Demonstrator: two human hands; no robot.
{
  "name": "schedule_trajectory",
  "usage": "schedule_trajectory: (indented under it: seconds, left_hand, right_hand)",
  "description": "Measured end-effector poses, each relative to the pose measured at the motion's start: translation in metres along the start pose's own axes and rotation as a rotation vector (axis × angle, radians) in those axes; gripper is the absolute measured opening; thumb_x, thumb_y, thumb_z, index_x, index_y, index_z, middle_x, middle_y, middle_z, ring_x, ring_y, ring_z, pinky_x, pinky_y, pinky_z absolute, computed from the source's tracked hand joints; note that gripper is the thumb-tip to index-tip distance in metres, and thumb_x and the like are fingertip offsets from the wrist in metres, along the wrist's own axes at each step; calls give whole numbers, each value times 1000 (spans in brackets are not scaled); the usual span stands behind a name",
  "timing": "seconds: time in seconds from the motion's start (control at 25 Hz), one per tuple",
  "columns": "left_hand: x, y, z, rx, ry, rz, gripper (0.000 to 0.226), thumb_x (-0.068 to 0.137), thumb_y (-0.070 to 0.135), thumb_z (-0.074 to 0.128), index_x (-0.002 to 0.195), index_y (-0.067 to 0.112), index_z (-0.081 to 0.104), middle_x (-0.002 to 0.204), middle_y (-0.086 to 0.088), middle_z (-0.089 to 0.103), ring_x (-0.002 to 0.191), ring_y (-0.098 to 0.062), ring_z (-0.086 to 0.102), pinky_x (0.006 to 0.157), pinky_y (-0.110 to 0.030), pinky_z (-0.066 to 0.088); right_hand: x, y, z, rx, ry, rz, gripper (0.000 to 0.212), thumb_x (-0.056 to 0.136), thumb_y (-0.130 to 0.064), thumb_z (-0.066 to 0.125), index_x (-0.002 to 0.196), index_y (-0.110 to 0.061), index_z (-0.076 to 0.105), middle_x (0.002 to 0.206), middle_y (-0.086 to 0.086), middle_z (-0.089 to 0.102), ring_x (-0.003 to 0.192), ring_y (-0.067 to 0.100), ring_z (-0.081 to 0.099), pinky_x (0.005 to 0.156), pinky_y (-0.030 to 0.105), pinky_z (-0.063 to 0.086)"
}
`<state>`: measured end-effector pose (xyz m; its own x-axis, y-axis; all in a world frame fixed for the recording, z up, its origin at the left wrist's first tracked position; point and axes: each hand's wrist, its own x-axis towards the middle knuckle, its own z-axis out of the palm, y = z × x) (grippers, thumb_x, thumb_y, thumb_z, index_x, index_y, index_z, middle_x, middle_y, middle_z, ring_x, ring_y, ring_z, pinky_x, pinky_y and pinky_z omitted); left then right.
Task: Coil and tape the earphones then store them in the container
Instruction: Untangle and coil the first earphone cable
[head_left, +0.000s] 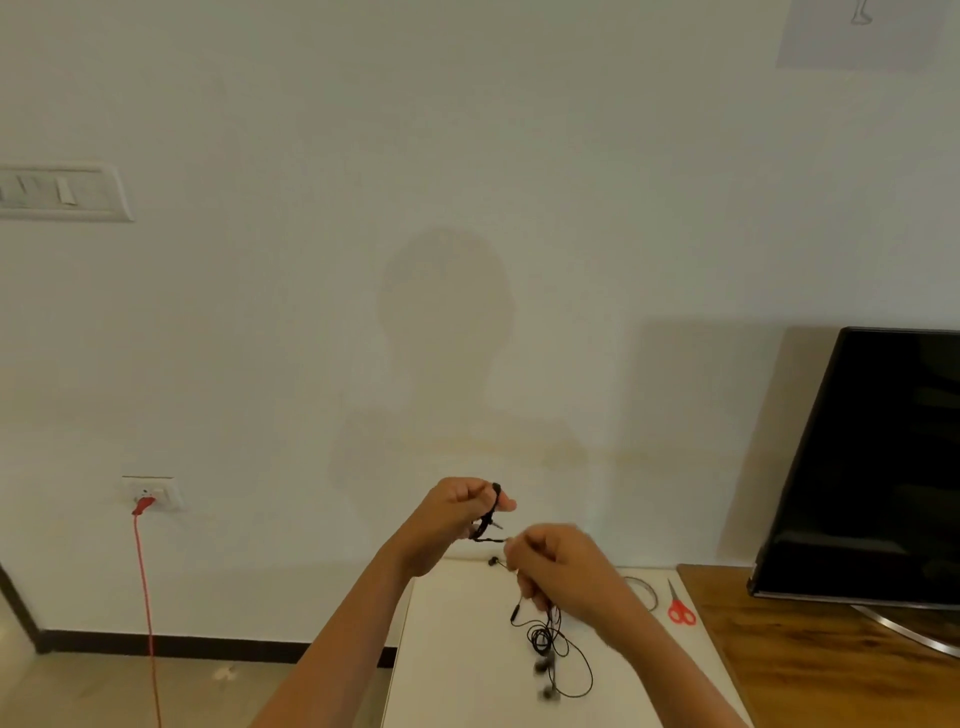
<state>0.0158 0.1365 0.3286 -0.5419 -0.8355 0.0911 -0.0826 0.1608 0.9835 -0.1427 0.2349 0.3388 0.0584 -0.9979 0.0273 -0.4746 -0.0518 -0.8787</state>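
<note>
- Coiling the earphones (543, 667): my left hand (452, 519) curls its fingers round the wound loops, acting as spool.
- My right hand (563, 569) fingers pinch them just beside, to feed slack dangling below.

It looked like a home living room — a flat TV (872, 467) stood on a wooden top (831, 675), with a switch panel (62, 192) and socket (153, 491) on the plain wall (467, 130).

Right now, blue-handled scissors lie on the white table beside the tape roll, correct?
No. The head view shows the scissors have red handles, not blue. They do lie on the white table beside the tape roll.
</note>
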Motion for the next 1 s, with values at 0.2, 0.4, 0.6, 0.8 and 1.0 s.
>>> schedule_trajectory:
  seconds: [0.2, 0.4, 0.6, 0.8, 1.0]
  left_hand:
    - [-10, 7, 9, -20, -184, -91, 25, 98, 26, 50, 98, 12, 71, 105, -8, 74, 105, -21, 67, 89, -40, 51]
    - [-15, 13, 14, -188, -233, -105, 27, 100, 16, 46, 86, 13, 69, 103, -18, 72, 115, -41, 59, 93, -54, 46]
    - [-10, 24, 12, -594, -166, 24, 27, 98, 14, 43, 84, 7, 64, 113, -29, 66, 117, -43, 58, 90, -63, 48]
    - [-7, 20, 13, -649, 0, 41, 33, 100, 15, 39, 83, 8, 66, 120, -23, 65, 116, -35, 60, 88, -58, 52]
    - [-8, 16, 20, -498, 82, -6, 29, 102, 15, 39, 91, 5, 64, 116, -16, 69, 111, -30, 64, 85, -50, 56]
  right_hand:
    - [32, -13, -38, -354, 122, -203, 23, 93, -32, 53, 79, -20, 67, 58, -7, 55, 43, 0, 41, 46, 11, 34]
    - [59, 10, -51, 42, 160, -184, 11, 85, -29, 68, 80, -19, 69, 75, 8, 70, 70, 20, 61, 72, 31, 50]
    - [41, 49, -1, 539, 51, -1, 20, 95, -24, 55, 84, -13, 69, 62, 0, 53, 52, 9, 44, 53, 21, 44]
    - [17, 44, 30, 500, 110, 1, 22, 96, -13, 54, 87, -15, 74, 71, 3, 68, 64, 11, 59, 63, 23, 52]
    - [12, 23, 22, -362, 321, -79, 16, 90, -17, 53, 94, -14, 69, 69, -2, 61, 52, 6, 45, 51, 11, 37]
